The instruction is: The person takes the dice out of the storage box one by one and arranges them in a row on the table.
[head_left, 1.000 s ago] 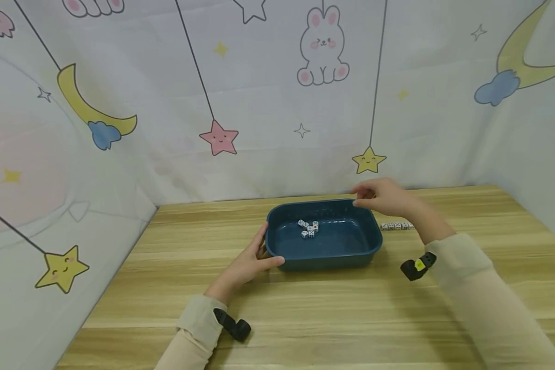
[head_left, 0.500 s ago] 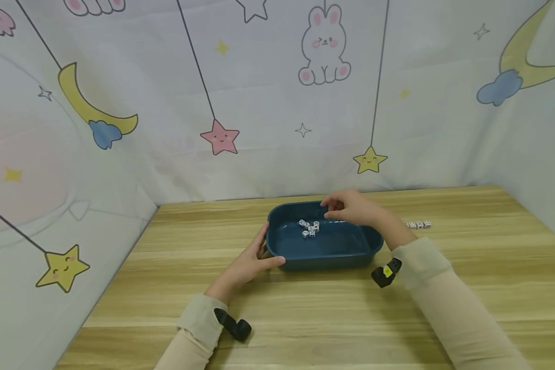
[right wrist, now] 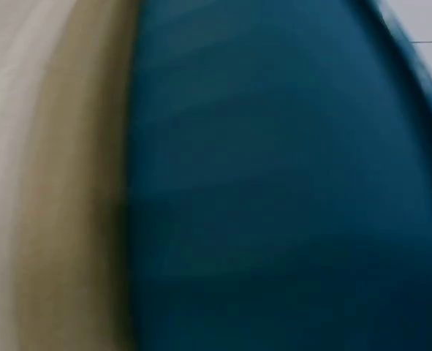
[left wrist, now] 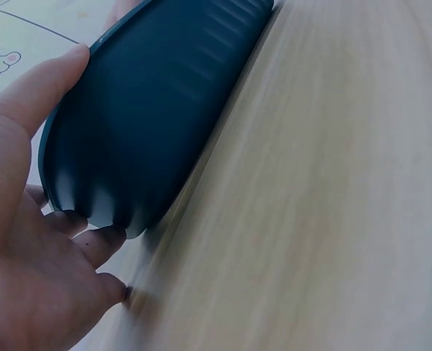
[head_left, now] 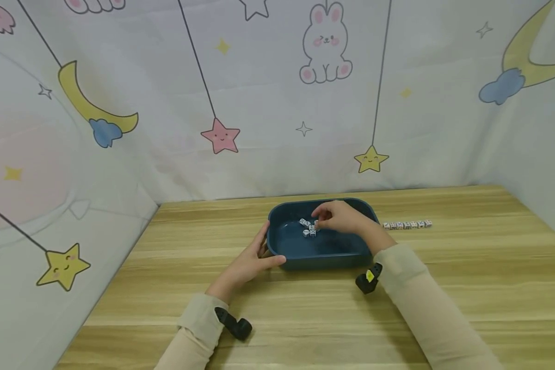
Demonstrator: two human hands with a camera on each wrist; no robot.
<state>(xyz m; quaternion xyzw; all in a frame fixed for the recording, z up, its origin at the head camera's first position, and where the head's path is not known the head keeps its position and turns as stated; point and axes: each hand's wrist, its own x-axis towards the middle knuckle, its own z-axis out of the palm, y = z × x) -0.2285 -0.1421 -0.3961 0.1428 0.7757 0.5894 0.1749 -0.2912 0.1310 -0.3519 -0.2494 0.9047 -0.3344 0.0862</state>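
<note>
A dark blue plastic basin [head_left: 324,263] stands on the wooden table. My left hand [head_left: 242,267] holds its left end, thumb on the rim and fingers against the side; the left wrist view shows the fingertips near the basin's lower edge. Several white dice [head_left: 307,233] lie clustered in the left half of the basin. Over that cluster reaches my right hand [head_left: 342,217], thumb and forefinger parted, their tips right at the rightmost die [head_left: 316,224], which is partly hidden. The right wrist view shows only the blurred basin wall [right wrist: 274,161], without the hand.
On the table [head_left: 314,318], right of the basin, a straight row of dice [head_left: 407,225] runs sideways. A white cloth backdrop [head_left: 268,169] with printed stars, moons and a rabbit hangs behind the table.
My right hand has moved left and down from the basin's back right rim into it, to the dice. The row at the right is uncovered now. The left hand has kept its place.
</note>
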